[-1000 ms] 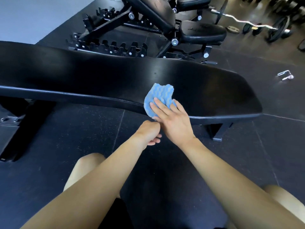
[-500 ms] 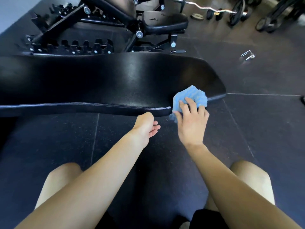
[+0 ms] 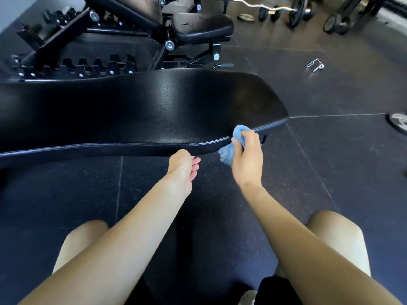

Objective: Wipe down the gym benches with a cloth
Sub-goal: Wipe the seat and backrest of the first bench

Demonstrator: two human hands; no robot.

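A long black padded flat bench (image 3: pixel 141 111) runs across the view from the left edge to a rounded end at the right. My right hand (image 3: pixel 247 159) grips a bunched blue cloth (image 3: pixel 239 134) against the bench's near edge, close to that right end; part of the cloth hangs below the edge. My left hand (image 3: pixel 182 168) hangs just in front of the near edge, fingers loosely curled and holding nothing. A second black adjustable bench (image 3: pixel 198 25) stands behind the flat one.
Dark rubber floor tiles lie all around. A curl bar with plates (image 3: pixel 275 8) and wheels lie at the back right. A metal clip (image 3: pixel 316 65) lies on the floor, and a weight plate (image 3: pixel 399 123) shows at the right edge. My bare knees are at the bottom.
My right hand slid the cloth rightwards along the bench, then drew it back over the near edge and bunched it in a grip. My left hand stayed by the edge.
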